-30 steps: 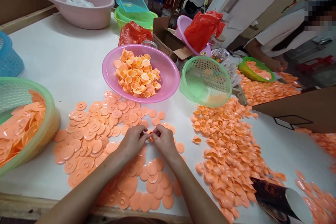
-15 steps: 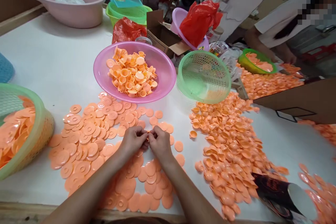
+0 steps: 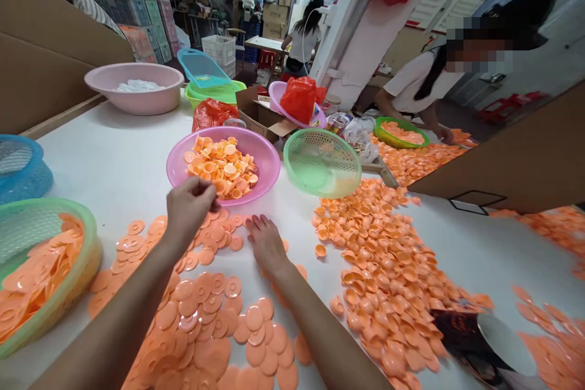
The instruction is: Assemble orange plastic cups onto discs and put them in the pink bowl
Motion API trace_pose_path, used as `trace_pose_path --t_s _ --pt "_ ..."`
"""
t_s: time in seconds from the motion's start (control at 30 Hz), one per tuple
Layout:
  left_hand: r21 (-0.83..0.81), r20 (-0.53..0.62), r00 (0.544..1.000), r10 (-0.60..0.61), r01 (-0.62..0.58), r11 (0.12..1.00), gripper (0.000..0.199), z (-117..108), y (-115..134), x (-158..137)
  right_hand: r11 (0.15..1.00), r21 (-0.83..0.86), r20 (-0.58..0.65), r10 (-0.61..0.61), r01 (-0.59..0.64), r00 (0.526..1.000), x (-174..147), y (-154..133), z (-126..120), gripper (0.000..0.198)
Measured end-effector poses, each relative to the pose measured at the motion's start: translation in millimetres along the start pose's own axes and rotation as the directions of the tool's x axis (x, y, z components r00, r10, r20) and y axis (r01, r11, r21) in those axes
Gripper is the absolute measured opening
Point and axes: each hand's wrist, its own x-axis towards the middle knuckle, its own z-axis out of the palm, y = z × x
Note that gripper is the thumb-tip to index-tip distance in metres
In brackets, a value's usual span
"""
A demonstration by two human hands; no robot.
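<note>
My left hand [image 3: 189,206] is raised at the near rim of the pink basin [image 3: 269,172], its fingers closed. Whatever it may hold is hidden or blends with the orange pieces behind it. Inside the basin lies a heap of small orange toy cups [image 3: 223,161], some with saucers attached. My right hand [image 3: 269,247] is low over the table, fingers stretched forward and nothing in them, beside some flat orange saucers [image 3: 214,234]. More saucers [image 3: 196,317] spread under and between my forearms. To the right is a large pile of loose orange cups [image 3: 388,268].
A green colander [image 3: 322,164] stands right of the basin. At the left are a green basket [image 3: 86,244] of saucers and a blue basket [image 3: 27,177]. A cardboard panel [image 3: 512,146] rises at the right; a co-worker [image 3: 411,85] bends over orange pieces beyond.
My hands have parted from a joint pinch over the saucers. The left has moved forward to the basin; the right has opened and lies lower. The camera view has tilted up.
</note>
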Motion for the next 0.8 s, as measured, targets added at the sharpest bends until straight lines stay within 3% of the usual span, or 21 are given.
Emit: trace_pose_path --t_s 0.1,0.17,0.2,0.27,0.33,0.37,0.43,0.53,0.67,0.8 --pt "0.08 -0.043 0.998 0.05 -0.046 0.996 0.027 -3.0 13.0 35.5 0.998 -0.058 -0.024 -0.018 0.017 1.0 -18.5 13.4 13.2 0.047" --pt "0.233 -0.079 0.974 0.212 -0.189 0.954 0.028 0.6 5.7 33.4 0.998 -0.056 -0.075 -0.032 0.028 0.997 -38.5 23.1 9.4 0.048" --pt "0.313 -0.043 0.948 0.317 -0.288 0.905 0.025 4.0 -3.0 25.4 0.998 -0.044 -0.103 -0.04 0.036 0.994 -48.6 28.2 3.6 0.046" --pt "0.404 0.195 0.871 0.45 -0.49 0.772 0.024 12.8 -29.4 1.7 1.0 -0.015 -0.184 -0.022 0.02 0.983 -66.1 40.0 -13.2 0.042" --pt "0.449 0.454 0.789 0.415 -0.605 0.658 0.025 21.8 -62.8 -25.2 0.997 0.002 -0.305 0.076 -0.079 0.949 -78.9 55.1 -32.8 0.04" --pt "0.491 0.524 0.769 0.367 -0.625 0.608 0.029 25.3 -79.9 -38.3 0.988 0.003 -0.361 0.143 -0.153 0.922 -83.8 63.7 -41.9 0.04" --pt "0.595 0.557 0.776 0.294 -0.621 0.51 0.043 27.6 -110.2 -62.7 0.957 -0.004 -0.416 0.264 -0.291 0.87 -91.3 81.6 -55.9 0.037" --pt "0.621 0.598 0.751 0.279 -0.655 0.43 0.058 18.3 -137.9 -92.8 0.936 0.002 -0.346 0.332 -0.353 0.878 -98.6 102.3 -63.5 0.032" --pt "0.589 0.631 0.719 0.291 -0.689 0.423 0.056 -0.8 -142.5 -108.4 0.924 0.081 -0.268 0.382 -0.375 0.884 -100.9 110.6 -59.9 0.028" --pt "0.63 0.614 0.753 0.237 -0.648 0.428 0.05 -0.3 -132.3 -97.1 0.885 0.141 -0.262 0.466 -0.444 0.845 -98.3 107.6 -62.3 0.026"
